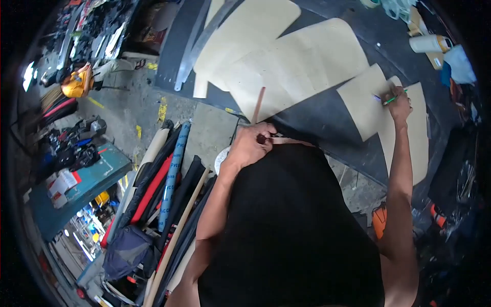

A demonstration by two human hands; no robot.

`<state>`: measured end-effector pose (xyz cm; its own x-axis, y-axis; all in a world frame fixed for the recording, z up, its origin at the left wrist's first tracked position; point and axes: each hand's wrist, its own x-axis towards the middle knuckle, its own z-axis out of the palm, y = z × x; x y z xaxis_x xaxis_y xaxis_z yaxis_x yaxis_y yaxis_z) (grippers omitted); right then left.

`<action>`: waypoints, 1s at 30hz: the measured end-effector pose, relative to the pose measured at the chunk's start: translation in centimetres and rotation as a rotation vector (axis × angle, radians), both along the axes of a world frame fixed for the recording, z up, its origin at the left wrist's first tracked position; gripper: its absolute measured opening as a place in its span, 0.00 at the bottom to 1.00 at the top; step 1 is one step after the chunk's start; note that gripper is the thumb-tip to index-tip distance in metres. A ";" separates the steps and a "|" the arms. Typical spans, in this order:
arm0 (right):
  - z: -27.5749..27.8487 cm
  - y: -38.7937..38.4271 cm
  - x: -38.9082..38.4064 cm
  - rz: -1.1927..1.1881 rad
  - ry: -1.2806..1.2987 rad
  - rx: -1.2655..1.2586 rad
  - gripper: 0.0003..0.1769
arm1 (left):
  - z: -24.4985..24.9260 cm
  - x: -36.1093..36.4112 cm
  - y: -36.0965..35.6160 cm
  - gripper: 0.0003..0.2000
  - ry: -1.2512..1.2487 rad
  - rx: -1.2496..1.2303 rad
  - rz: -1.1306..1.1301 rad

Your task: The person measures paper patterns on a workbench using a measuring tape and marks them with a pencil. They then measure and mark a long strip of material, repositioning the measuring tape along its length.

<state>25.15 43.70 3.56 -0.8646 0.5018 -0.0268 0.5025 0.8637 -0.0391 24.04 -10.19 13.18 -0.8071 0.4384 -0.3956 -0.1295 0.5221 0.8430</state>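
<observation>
Close to my body at the table's near edge, my left hand (250,143) is closed around a narrow reddish strip (260,105), which sticks out past the fingers over the paper; a paler length shows on the other side of the hand. Over at the right, my right hand (399,106) is closed on a green pen (389,101), above smaller cut pattern pieces (362,102). Large beige pattern sheets (296,61) lie overlapping on the dark table (317,123). What the pen tip touches is too blurred to tell.
A long metal ruler (192,56) lies at the table's left side. A white bottle (428,44) and plastic bags (460,64) stand at the back right. Rolls of material (174,174) lean at the left, near a green bench (84,176). Another person (76,84) is farther left.
</observation>
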 end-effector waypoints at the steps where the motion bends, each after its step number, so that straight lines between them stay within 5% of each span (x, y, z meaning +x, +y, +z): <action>1: 0.3 -1.6 -1.4 -0.021 0.055 0.041 0.26 | 0.6 -0.5 0.1 0.10 -0.008 0.015 -0.006; 5: -1.1 -9.1 -7.3 0.295 0.175 -0.360 0.28 | 1.5 -2.1 1.0 0.13 -0.002 0.072 -0.096; 10: -0.6 -23.2 -15.3 0.647 0.063 -0.492 0.31 | 1.4 -3.0 3.2 0.13 0.116 0.236 -0.209; 21: -3.9 -29.5 -28.6 1.219 -0.151 -0.327 0.44 | -1.8 -1.9 0.2 0.17 0.096 0.244 -0.031; 25: -5.7 -28.7 -29.8 1.084 -0.241 -0.481 0.42 | -2.6 -2.4 -0.1 0.18 0.033 0.258 -0.074; 28: -3.3 -29.3 -29.4 1.079 -0.332 -0.259 0.30 | -4.5 -2.8 0.7 0.14 0.037 0.242 -0.075; 30: -6.7 -26.3 -29.9 1.285 -0.052 -0.295 0.20 | -4.7 -2.7 0.3 0.11 0.106 0.336 -0.081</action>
